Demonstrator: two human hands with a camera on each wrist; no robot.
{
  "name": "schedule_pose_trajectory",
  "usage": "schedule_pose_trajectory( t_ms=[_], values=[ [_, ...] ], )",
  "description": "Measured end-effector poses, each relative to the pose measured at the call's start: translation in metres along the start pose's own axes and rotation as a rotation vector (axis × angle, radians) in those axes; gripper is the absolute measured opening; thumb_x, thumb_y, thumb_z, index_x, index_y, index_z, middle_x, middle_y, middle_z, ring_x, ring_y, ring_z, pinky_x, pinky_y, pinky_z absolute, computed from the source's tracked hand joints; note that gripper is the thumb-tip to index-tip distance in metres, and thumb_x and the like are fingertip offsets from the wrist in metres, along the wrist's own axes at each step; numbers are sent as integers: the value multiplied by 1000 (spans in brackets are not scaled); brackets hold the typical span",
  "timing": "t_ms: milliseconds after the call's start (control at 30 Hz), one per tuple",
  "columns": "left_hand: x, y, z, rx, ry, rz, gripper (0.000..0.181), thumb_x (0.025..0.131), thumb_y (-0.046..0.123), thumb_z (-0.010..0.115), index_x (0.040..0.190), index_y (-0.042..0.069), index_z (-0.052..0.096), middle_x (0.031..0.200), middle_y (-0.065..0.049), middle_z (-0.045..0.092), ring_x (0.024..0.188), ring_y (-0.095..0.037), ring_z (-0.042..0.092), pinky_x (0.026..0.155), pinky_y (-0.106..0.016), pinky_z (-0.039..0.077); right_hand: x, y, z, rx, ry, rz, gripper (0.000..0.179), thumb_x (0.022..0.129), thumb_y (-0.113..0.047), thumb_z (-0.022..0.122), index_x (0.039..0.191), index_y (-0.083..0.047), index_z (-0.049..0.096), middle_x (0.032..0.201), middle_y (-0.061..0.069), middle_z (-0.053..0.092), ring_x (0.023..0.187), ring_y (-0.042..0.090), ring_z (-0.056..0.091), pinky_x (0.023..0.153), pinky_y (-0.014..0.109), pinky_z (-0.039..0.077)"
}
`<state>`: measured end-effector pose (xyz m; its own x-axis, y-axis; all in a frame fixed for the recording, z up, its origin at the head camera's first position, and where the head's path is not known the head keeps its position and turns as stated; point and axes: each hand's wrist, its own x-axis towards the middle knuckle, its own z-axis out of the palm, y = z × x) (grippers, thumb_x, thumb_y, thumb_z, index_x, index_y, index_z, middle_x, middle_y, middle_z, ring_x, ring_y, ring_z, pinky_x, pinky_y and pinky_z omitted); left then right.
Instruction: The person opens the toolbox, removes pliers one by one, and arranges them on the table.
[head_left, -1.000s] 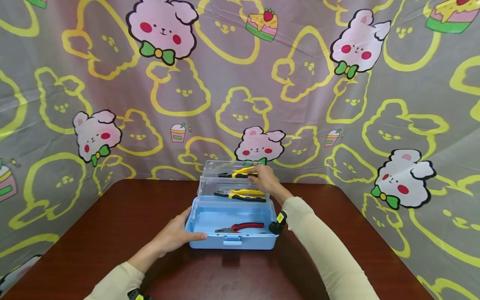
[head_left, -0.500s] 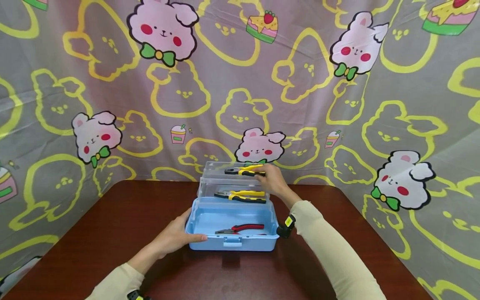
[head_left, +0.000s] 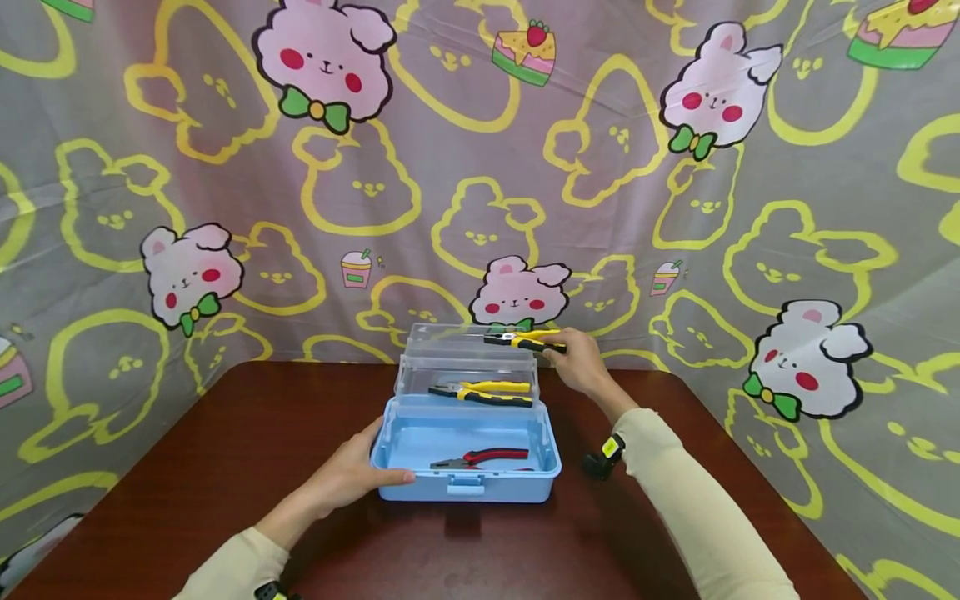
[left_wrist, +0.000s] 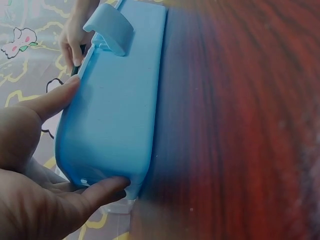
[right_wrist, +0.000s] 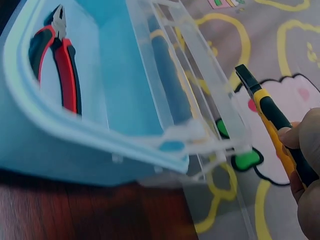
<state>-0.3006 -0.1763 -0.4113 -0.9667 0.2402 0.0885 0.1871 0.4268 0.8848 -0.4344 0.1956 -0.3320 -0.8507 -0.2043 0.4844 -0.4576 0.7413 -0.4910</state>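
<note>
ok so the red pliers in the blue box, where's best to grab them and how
Probably grip the red pliers by the handles, coming down from above on the right: they lie in the open blue box with spread handles pointing right and metal nose left, and the box's front wall partly hides the nearer handle in the head view.

Lt-blue toolbox (head_left: 502,488) (open) sits on dk reddish-brn wood-grain tbl (head_left: 450,562).
</note>
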Motion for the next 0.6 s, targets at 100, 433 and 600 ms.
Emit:
schedule_pose_trajectory(
  t_ms=[100, 433, 600],
  values=[
    [-1, 1, 0, 12, -2, -3, 115, 81, 36, 91, 164, 0, 19, 156, -24, 41, 129, -39, 51, 105, -59, 42, -3, 9, -7, 8, 26, 30, 24, 98, -4, 70, 121, 0, 76, 110, 16, 68, 94, 31, 62, 78, 45, 52],
    [-2, 4, -1, 8, -4, -10, 114, 82, 34, 91, 164, 0, 18, 156, -24, 41, 128, -38, 52, 105, -58, 42, -15, 41, -30, -27, 120, 53, 26, 97, -5, 71, 122, 2, 75, 116, 23, 69, 102, 41, 62, 86, 53, 47],
    [-5, 5, -3, 11, -11, -8, 115, 83, 34, 90, 164, -1, 16, 157, -25, 40, 129, -38, 51, 105, -59, 41, -23, 57, -38, -41, 141, 69, 26, 97, -3, 71, 121, 3, 75, 114, 24, 68, 105, 43, 62, 88, 55, 47]
  ],
)
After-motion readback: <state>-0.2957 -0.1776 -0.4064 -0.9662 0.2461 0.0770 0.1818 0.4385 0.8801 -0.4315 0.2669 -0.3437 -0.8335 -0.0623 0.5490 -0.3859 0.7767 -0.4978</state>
